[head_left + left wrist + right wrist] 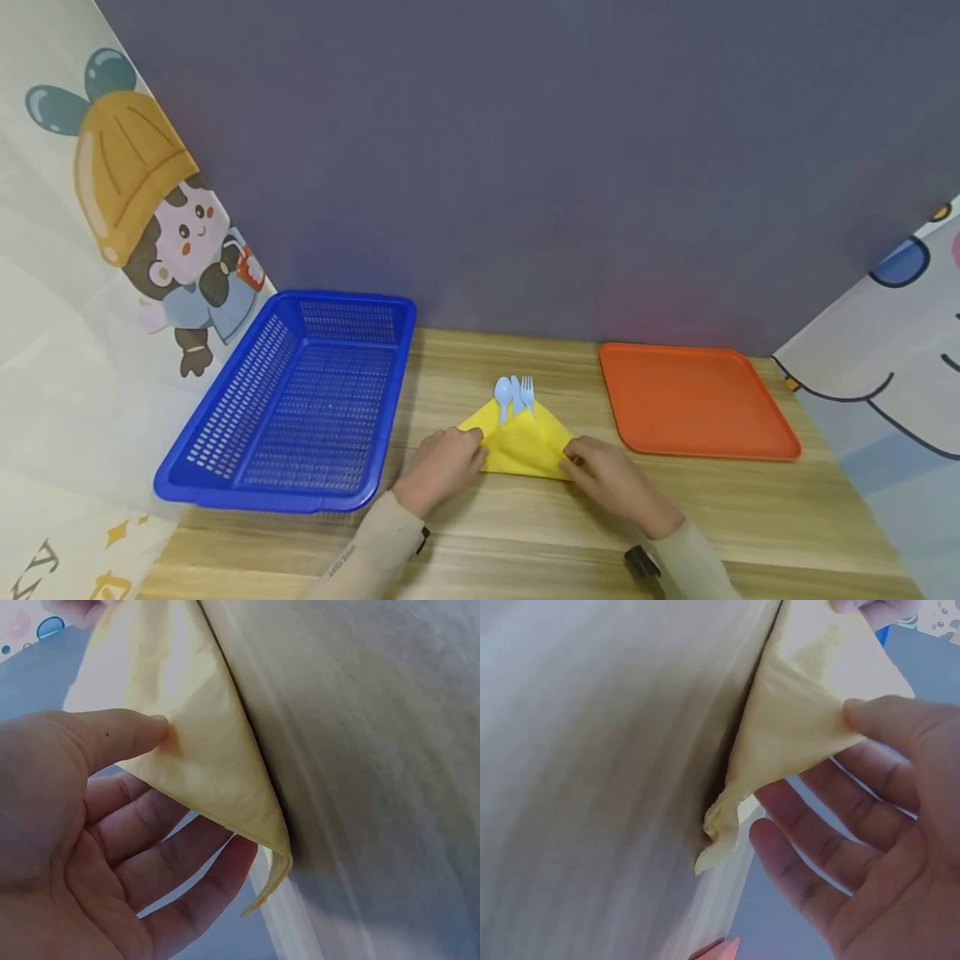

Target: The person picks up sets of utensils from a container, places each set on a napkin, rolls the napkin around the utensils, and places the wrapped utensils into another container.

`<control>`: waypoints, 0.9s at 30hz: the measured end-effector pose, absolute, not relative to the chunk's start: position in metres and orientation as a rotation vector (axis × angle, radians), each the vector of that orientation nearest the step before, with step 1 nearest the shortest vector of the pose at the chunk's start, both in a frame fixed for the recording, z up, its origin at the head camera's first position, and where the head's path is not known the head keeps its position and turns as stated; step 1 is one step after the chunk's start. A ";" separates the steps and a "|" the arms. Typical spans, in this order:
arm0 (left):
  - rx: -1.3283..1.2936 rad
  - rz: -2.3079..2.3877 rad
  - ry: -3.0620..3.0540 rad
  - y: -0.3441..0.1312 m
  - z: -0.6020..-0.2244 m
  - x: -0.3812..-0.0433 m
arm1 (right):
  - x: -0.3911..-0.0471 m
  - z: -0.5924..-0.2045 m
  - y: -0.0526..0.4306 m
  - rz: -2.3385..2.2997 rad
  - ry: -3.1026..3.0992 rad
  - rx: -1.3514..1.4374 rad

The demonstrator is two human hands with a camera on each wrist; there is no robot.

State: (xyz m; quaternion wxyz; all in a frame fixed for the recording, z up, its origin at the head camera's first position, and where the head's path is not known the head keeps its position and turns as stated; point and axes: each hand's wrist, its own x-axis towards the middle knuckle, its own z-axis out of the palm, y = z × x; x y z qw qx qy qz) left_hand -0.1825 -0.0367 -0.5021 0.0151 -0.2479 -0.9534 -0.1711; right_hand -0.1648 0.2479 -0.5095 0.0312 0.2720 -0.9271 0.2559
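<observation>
A yellow napkin [517, 450] lies folded on the table in front of me, its lower edge straight and its top coming to a point. Out of its upper fold stick the heads of a light blue spoon [503, 390], knife [516, 396] and fork [527, 393], side by side; their handles are hidden in the cloth. My left hand [444, 467] pinches the napkin's left side, thumb on top and fingers beneath, as the left wrist view shows. At the opposite side my right hand [611, 479] pinches the cloth likewise, and a crumpled corner [724, 829] hangs past the fingers.
A blue plastic basket [386, 417] with slotted walls stands on the left of the wooden table [517, 542]. To the right lies a flat orange tray [697, 404]. A grey panel [525, 167] rises behind the table, with printed cloths at both sides.
</observation>
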 end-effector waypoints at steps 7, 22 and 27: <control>-0.666 -0.558 -2.992 -0.031 -0.505 -0.186 | -0.178 -0.510 0.246 0.790 -2.929 0.758; -0.491 -0.417 -3.111 -0.027 -0.506 -0.189 | -0.188 -0.524 0.241 0.723 -3.037 0.566; -0.469 -0.361 -3.093 -0.025 -0.506 -0.187 | -0.189 -0.523 0.239 0.700 -3.069 0.536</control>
